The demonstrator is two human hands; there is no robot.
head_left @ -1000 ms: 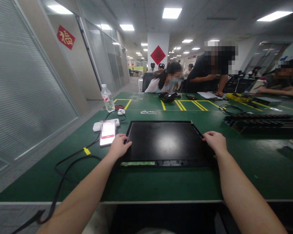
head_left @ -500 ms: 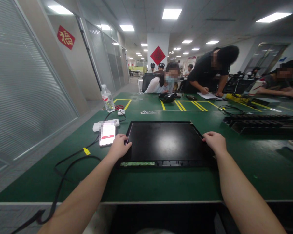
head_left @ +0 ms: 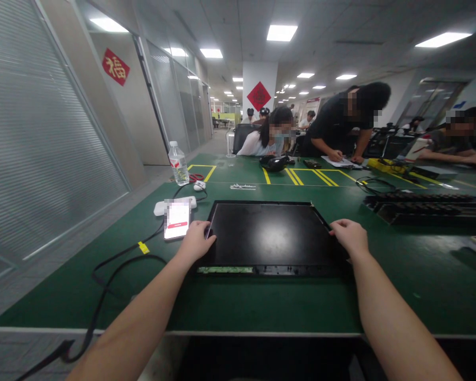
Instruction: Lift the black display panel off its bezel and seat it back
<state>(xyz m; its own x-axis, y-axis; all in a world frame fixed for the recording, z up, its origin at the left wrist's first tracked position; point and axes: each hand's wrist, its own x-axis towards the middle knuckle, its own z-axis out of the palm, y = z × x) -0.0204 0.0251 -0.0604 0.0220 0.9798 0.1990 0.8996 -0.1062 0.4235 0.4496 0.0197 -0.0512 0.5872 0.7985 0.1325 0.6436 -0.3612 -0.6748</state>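
Note:
A black display panel [head_left: 269, 233] lies face up on the green table, its dark screen reflecting a ceiling light. Along its near edge runs an exposed strip with a green circuit board [head_left: 225, 270]. My left hand [head_left: 198, 239] grips the panel's left edge, thumb on top near the screen and fingers at the side. On the opposite side, my right hand [head_left: 349, 236] pinches the right edge with bent fingers. The fingertips of the right hand are partly hidden behind the frame. Just left of my left hand is a phone [head_left: 177, 219] with a lit screen.
A black cable [head_left: 103, 286] with a yellow tag runs over the table's left side. Farther back stand a water bottle [head_left: 178, 164] and red-handled scissors [head_left: 197, 178]. Black rail-like parts [head_left: 428, 209] lie at right. Several people are around the far side.
The view has tilted slightly upward, so everything sits a little lower. Both hands keep their hold on the panel's edges. A person across the table has lowered their head.

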